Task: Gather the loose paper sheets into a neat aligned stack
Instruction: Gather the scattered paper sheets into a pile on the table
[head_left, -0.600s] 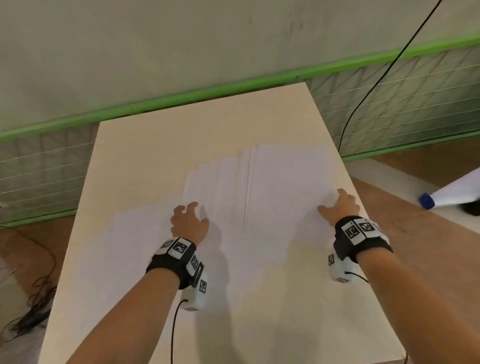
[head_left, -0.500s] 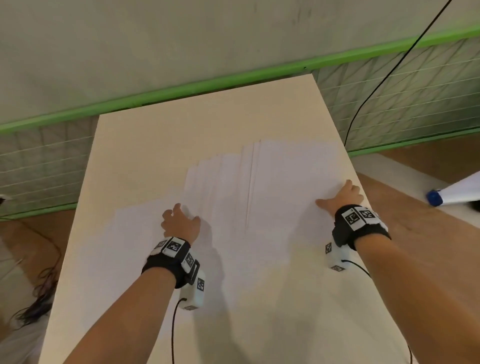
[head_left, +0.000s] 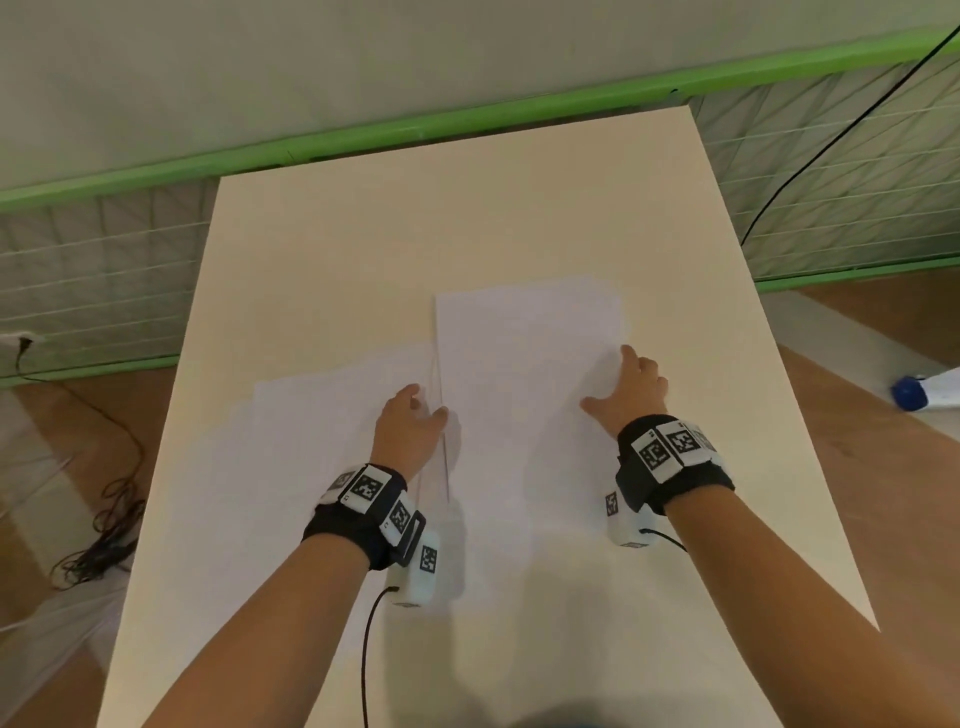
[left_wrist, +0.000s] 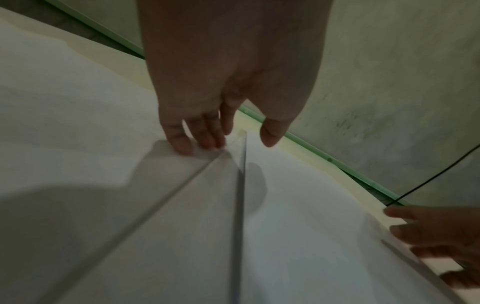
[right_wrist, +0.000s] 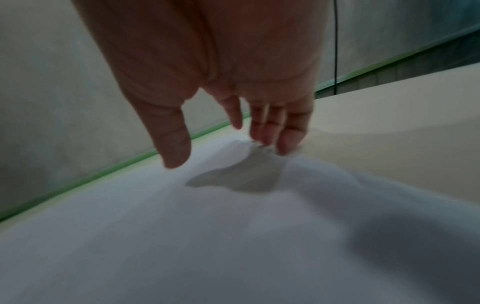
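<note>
Apparently I had my left hand (head_left: 410, 431) at the left edge of the paper sheets (head_left: 524, 364) and my right hand (head_left: 631, 395) at their right edge, on the bench (head_left: 467, 218), presumably to squeeze them square from both sides. Both sets of fingers (left_wrist: 182, 142) were extended and released, tips pressing paper, grasping nothing. Some sheets fanned out leftward, unaligned. No writing was readable on the sheets; the wristbands (head_left: 670, 452) carried only coded square markers.

A blue-capped white bottle (head_left: 930, 391) lies on the floor (head_left: 883, 415).
</note>
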